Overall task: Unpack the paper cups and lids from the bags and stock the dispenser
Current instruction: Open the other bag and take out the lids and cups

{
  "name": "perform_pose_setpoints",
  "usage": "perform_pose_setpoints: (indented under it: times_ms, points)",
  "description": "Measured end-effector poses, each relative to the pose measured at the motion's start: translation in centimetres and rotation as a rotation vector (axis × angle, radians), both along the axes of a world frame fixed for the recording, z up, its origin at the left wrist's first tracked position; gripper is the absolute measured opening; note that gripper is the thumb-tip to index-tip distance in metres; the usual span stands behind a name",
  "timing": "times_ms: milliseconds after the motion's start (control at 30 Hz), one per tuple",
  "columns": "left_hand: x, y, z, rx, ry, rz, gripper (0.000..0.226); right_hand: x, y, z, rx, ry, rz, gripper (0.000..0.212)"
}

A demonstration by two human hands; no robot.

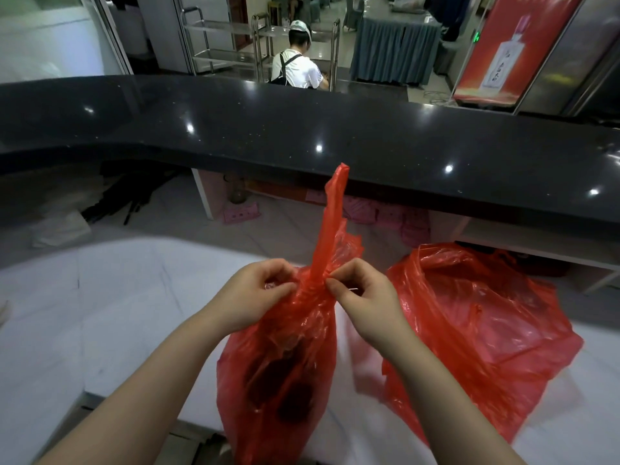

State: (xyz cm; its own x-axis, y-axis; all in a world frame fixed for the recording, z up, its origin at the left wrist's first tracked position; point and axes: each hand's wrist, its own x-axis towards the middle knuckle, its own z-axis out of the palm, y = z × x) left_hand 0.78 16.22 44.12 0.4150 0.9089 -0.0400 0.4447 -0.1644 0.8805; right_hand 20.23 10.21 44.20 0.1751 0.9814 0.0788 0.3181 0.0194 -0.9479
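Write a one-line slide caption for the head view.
Both hands, left hand and right hand, pinch the knotted neck of a red plastic bag on a white table, a second red bag beside it.

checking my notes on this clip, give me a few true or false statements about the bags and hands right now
1. Both hands pinch the tied neck of the near red bag. True: left hand and right hand work at the knot.
2. The second red bag lies to the right on the white table. True.
3. Paper cups stand unpacked on the table. False: none are out; only dark shapes show through the near bag.
4. The black counter carries a cup dispenser. False: no dispenser is in view.
5. A person in a white top is beyond the counter. True.
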Motion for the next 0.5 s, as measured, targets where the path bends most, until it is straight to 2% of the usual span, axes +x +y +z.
perform_pose_setpoints:
  times_ms: [100, 333, 400, 500]
  points:
    - [-0.4, 0.3, 0.8, 0.08, 0.01, 0.081, 0.014, 0.5, 0.4, 0.3, 0.016, -0.031, -0.002, 0.017]
    - [-0.5, 0.6, 2.9, 0.335, 0.106, 0.092, 0.012, 1.8, 1.2, 2.0, 0.063, -0.059, -0.039, 0.021]
    - [-0.8, 0.9, 3.1, 0.366, 0.091, 0.117, 0.012, 2.3, 1.4, 2.2, 0.074, -0.045, -0.048, 0.023]
    - [-1.5, 1.4, 3.0, 0.362, 0.06, 0.165, 0.013, 3.4, 1.5, 2.5, 0.076, -0.067, -0.081, 0.014]
